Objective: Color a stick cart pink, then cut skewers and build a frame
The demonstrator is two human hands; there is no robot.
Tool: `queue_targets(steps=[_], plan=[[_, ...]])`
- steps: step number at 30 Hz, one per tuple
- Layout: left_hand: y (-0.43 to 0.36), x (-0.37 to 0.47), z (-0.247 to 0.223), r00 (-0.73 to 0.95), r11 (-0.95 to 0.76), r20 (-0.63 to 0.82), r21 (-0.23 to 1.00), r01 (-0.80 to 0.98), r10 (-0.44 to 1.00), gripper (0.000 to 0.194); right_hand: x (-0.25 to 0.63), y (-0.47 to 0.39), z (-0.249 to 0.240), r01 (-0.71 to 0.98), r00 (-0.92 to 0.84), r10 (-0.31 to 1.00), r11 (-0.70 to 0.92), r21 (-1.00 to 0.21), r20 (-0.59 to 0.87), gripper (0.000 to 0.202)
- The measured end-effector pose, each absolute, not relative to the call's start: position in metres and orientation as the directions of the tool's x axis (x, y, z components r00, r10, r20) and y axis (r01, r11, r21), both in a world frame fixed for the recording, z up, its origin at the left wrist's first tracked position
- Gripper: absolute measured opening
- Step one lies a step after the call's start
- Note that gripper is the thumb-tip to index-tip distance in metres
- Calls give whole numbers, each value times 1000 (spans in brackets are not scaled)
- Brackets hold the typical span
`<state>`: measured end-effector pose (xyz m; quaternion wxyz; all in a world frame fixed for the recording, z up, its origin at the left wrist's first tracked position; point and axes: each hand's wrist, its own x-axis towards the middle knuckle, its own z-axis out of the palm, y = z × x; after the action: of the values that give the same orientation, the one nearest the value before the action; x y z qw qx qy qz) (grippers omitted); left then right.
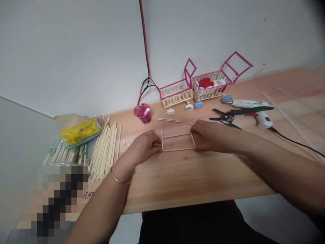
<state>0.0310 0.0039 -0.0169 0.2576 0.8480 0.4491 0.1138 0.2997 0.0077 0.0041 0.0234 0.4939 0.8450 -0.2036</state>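
Observation:
A rectangular frame of thin wooden sticks (177,149) lies flat on the wooden table (162,184). At its left end is my left hand (146,147), fingers curled beside the left stick; whether they grip it is hard to see. My right hand (205,136) closes round the frame's right end, its fingertips on the short right stick at the upper and lower corners. The left stick reaches a little past the upper long stick. Just behind the frame lie a few loose sticks (167,119).
Two stick carts with pink rims (176,93) (212,86) stand by the wall. A cup of pink paint (143,113) is behind my left hand. Pliers (225,117) and a glue gun (262,115) lie right. Stick bundles (104,152) and a yellow packet (80,132) lie left.

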Motion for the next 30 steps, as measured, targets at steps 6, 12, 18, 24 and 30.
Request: queue_targets(steps=[6,12,18,24,30], plan=[[4,30,-18,573,-457,-40,558,693,819,11,299,7,5,847,-507,826,426,-317,-245,37],[5,30,-18,578,-473,1,575,668,816,20,299,7,4,842,-514,826,433,-322,-232,37],[7,29,-22,598,-497,17,574,651,802,22,299,8,4,840,-515,824,433,-326,-234,35],[7,29,-22,601,-506,23,566,651,799,22,298,7,6,847,-506,827,422,-322,-246,36],[6,30,-22,604,-508,19,561,653,797,20,299,8,4,843,-514,822,431,-323,-245,37]])
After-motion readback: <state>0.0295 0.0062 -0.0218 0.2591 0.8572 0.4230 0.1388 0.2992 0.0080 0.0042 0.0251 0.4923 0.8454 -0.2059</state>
